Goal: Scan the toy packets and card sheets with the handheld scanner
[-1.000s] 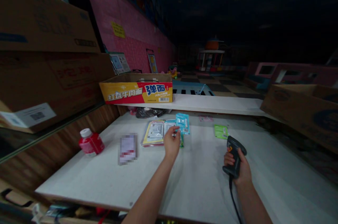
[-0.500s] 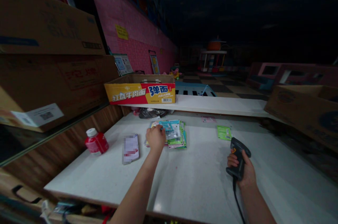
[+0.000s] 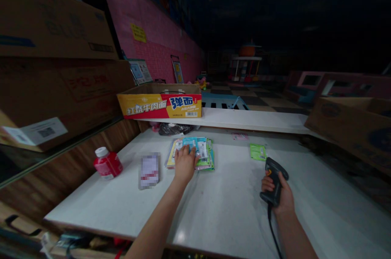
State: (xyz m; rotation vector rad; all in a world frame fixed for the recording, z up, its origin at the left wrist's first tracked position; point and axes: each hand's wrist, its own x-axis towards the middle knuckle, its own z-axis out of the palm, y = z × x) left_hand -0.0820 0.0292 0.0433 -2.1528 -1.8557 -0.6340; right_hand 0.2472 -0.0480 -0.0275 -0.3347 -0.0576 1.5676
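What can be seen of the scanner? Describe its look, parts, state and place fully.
The scanner is dark grey, plastic by its look, with a broad head, a narrower handle and a small orange patch. The right hand grips the handle, fingers wrapped round it. It is tilted over the white table, its head near the green packet. A black cord trails from its base toward the person.

"红烧牛肉面" and "弹面" on a yellow-red box (image 3: 160, 105), faint "BLUE" on the upper carton (image 3: 58, 37)
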